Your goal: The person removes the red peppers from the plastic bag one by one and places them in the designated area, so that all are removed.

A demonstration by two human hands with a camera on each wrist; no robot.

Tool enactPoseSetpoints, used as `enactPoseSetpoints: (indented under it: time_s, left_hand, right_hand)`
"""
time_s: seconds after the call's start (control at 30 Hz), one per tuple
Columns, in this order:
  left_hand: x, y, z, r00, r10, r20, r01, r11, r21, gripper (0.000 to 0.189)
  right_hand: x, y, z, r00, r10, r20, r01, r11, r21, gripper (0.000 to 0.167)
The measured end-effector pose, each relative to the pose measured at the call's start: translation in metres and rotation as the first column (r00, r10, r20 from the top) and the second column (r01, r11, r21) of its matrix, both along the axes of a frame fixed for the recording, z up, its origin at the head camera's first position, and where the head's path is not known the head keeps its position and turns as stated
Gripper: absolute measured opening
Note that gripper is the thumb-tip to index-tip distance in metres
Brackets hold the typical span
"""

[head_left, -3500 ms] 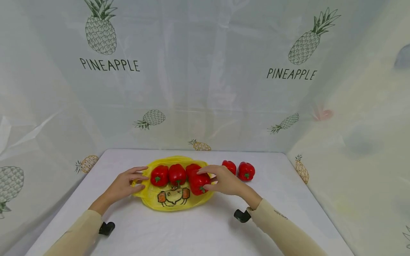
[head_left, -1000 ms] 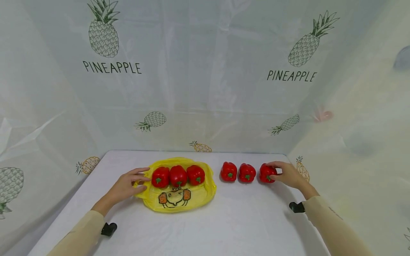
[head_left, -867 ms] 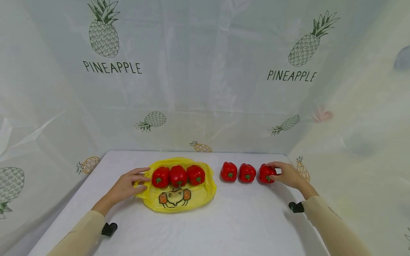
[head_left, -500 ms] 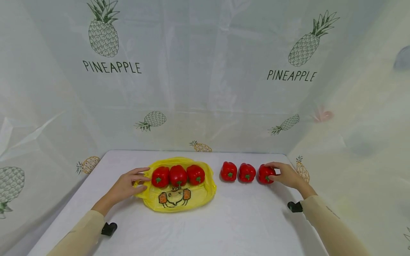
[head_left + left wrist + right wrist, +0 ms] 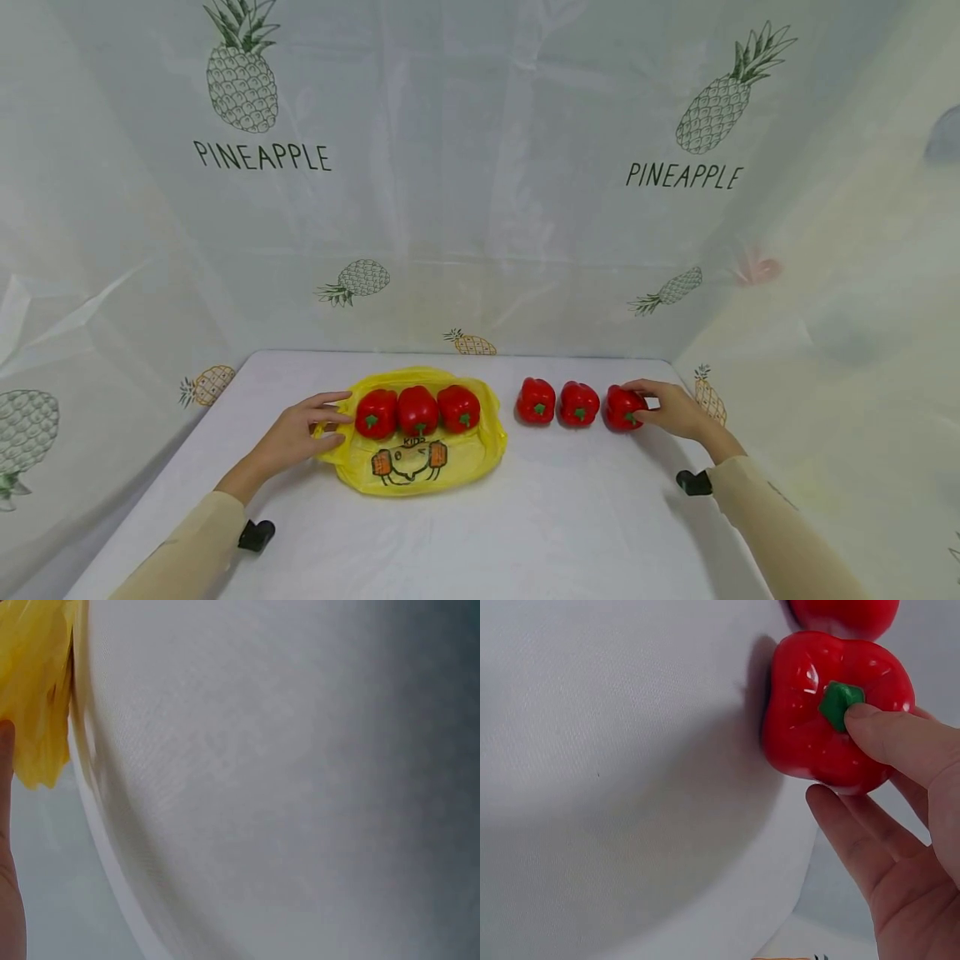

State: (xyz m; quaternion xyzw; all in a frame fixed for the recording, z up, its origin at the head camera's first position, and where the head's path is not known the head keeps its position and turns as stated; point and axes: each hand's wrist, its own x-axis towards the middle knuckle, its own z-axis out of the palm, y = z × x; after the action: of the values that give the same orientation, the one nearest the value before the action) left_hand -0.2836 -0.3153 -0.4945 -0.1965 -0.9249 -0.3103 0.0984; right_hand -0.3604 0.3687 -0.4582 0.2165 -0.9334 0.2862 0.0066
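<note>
The half-curled right hand [image 5: 672, 408] pinches a glossy red bell pepper [image 5: 620, 408] at 3 o'clock of the yellow plastic-covered tray [image 5: 467, 468]; likely light, stiff, slippery, best held by its sides. The loosely spread left hand [image 5: 295, 429] touches the tray's 9 o'clock end.

Cut short at the edges, soft in places.
In the left wrist view, the left edge crops most of the left hand [image 5: 7, 847] and the yellow tray [image 5: 37, 690]; the tabletop [image 5: 225, 765] blurs rightward. In the right wrist view, the right hand [image 5: 915, 877] runs off the right edge, hiding part of a red pepper [image 5: 806, 720]; the top edge trims a second red pepper [image 5: 847, 613]. In the head view, a reddish patch [image 5: 761, 269] is too blurred to identify.
</note>
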Motion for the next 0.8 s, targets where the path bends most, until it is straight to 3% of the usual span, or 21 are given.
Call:
enactPoseSetpoints:
  time_s: [0.2,0.43,0.8]
  left_hand:
    - [-0.001,-0.001,-0.001,1.0,0.003,0.004,-0.003,1.0,0.0,0.027]
    - [-0.001,-0.001,0.0,1.0,0.006,0.008,-0.006,1.0,-0.001,0.027]
    - [-0.001,0.001,0.002,1.0,-0.003,-0.012,0.003,1.0,-0.015,0.027]
  right_hand:
    - [0.001,0.001,0.004,1.0,0.026,0.014,-0.026,1.0,0.001,0.048]
    - [0.003,0.004,0.007,0.999,-0.001,0.048,0.002,1.0,-0.016,0.05]
    - [0.008,-0.016,0.025,0.994,0.074,-0.081,-0.073,0.997,0.014,0.056]
